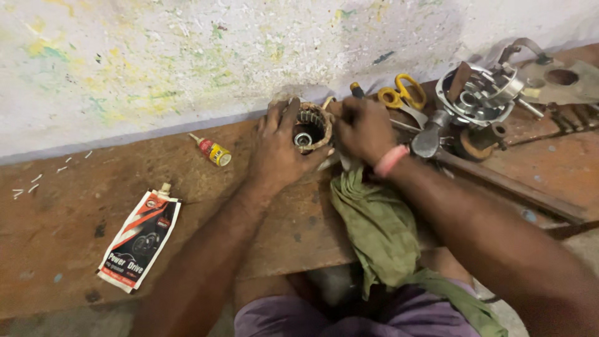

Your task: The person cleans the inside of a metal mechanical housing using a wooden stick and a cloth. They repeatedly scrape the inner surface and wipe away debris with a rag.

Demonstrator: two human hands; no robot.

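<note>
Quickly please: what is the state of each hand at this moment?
Left hand: closed around the round motor part, holding it on the bench.
Right hand: closed on a black-handled tool at the part's rim.

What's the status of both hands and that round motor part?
Left hand grips round wound motor core. Right hand works its rim. Green cloth beneath, yellow-handled scissors behind.

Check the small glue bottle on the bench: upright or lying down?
Lying down. The glue bottle rests on its side on the bench, nozzle pointing up-left toward the wall, apart from the left hand.
</note>
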